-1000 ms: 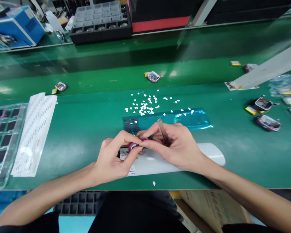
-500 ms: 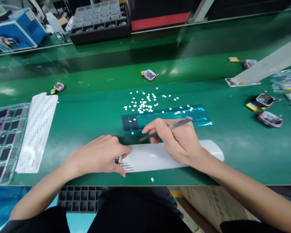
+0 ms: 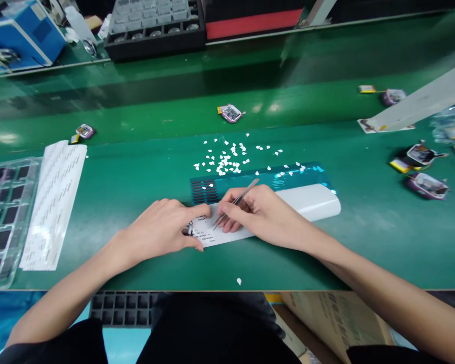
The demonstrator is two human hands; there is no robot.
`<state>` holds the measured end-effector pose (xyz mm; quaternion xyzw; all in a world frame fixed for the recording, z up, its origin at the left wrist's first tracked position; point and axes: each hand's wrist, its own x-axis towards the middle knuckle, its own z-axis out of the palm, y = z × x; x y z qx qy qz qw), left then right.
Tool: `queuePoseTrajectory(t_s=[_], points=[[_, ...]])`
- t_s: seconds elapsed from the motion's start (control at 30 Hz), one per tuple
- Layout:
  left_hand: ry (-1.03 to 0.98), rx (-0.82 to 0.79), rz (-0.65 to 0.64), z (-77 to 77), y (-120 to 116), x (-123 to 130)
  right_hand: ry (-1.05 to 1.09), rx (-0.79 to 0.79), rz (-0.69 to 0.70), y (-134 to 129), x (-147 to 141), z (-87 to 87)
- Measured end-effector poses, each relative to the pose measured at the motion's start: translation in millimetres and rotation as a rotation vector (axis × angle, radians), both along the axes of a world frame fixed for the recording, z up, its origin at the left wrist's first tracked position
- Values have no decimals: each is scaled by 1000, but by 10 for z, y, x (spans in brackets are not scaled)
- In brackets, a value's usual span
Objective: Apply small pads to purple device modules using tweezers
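Part (image 3: pixel 188 229) mostly hidden under left hand (image 3: pixel 163 233)

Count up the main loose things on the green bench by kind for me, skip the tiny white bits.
Small purple parts lying loose: 5, e.g.
Tweezers, in right hand: 1
White label strip: 1
Blue film strip: 1
White sheets at the left: 1 stack
Total: 9

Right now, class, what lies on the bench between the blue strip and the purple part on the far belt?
In the head view, scattered white bits lie between the blue strip and the purple part, on green mat.
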<state>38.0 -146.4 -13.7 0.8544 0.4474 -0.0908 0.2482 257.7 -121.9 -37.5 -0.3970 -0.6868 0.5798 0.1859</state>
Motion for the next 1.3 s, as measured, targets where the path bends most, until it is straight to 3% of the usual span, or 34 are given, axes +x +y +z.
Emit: queuePoseTrajectory(t_s=[0.17,0.6,0.77,0.87,1.03,1.3], points=[[-76,31,50,-44,2,16,24,-142,-44,4,-25,-51],[-78,1,63,-70,23,16,191,-411,62,116,-24,-75],[-209,-42,117,-74,17,14,298,-298,-39,154,10,-4],[-486,-119,310,-96,-7,26,399,-198,-158,128,19,39],[-988,-450,591,-171,-70,109,405,-1,-275,27,23,109],[-1113,-444,629,-158,-168,214,344,124,-233,-76,-13,118]])
